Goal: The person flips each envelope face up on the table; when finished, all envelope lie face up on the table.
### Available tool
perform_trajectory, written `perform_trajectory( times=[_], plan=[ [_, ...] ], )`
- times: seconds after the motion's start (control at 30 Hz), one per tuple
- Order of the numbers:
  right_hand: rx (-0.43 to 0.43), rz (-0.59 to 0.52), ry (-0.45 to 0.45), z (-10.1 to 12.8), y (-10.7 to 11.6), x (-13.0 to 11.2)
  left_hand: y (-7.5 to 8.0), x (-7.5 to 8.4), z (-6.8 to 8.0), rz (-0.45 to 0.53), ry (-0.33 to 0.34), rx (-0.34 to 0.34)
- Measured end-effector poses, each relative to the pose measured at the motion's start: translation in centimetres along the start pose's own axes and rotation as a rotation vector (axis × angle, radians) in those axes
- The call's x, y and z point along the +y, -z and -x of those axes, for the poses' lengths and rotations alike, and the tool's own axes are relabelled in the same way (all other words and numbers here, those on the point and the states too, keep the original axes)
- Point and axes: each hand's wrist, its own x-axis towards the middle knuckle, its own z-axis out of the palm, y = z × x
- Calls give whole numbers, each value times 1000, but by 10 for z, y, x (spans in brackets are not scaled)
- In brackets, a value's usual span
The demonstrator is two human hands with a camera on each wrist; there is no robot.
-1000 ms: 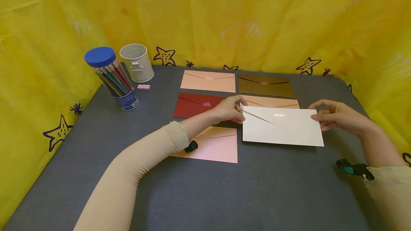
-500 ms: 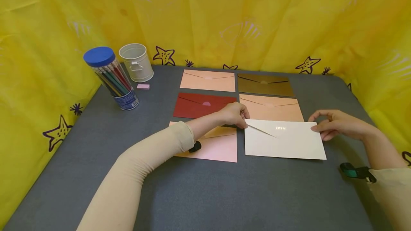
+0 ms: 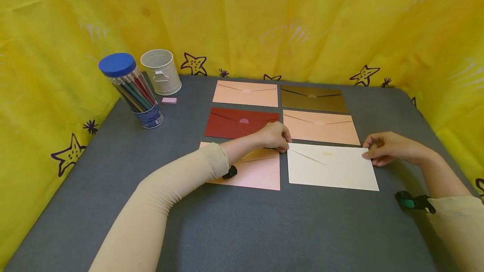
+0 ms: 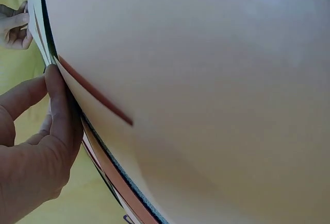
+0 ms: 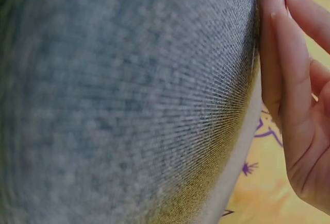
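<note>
Cream-white rectangular paper envelope (image 3: 332, 167), flap side up, lying flat on the grey felt-covered table (image 3: 264, 230), in the nearest row of a grid of envelopes. Left hand (image 3: 275, 136) at the envelope's upper-left corner, fingers curled and pinching that corner; the left wrist view shows a fingertip (image 4: 54, 80) pressed to the paper edge. Right hand (image 3: 387, 148) at the envelope's upper-right corner, fingers bent and closed on the corner, thumb side toward the paper; in the right wrist view, straightened fingers (image 5: 281, 54) lie along the edge. Pale pink envelope (image 3: 257, 173) just beside the cream-white one on its left, partly under the left forearm. Peach envelope (image 3: 320, 127) directly behind it, dark red envelope (image 3: 236, 123) behind and to the left. Farther back, a second peach envelope (image 3: 245, 93) and a bronze-brown envelope (image 3: 313, 99). Well to the left and behind: clear pencil tube with blue lid (image 3: 130, 89), white metal cup (image 3: 160, 71), small pink eraser (image 3: 169, 100).
</note>
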Motion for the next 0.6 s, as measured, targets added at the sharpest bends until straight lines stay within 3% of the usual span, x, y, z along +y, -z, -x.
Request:
perform_trajectory(
  times=[0.27, 0.4, 0.47, 0.6],
  plan=[
    [38, 45, -37, -1, -3, -4, 1, 3, 2, -2, 9, -13],
    [72, 104, -81, -2, -5, -11, 7, 4, 4, -3, -38, -4],
    [100, 144, -95, -2, -5, -16, 14, 5, 6, -8, -89, 45],
    [238, 248, -70, 4, -1, -27, 35, 10, 13, -46, -197, 249]
  ],
)
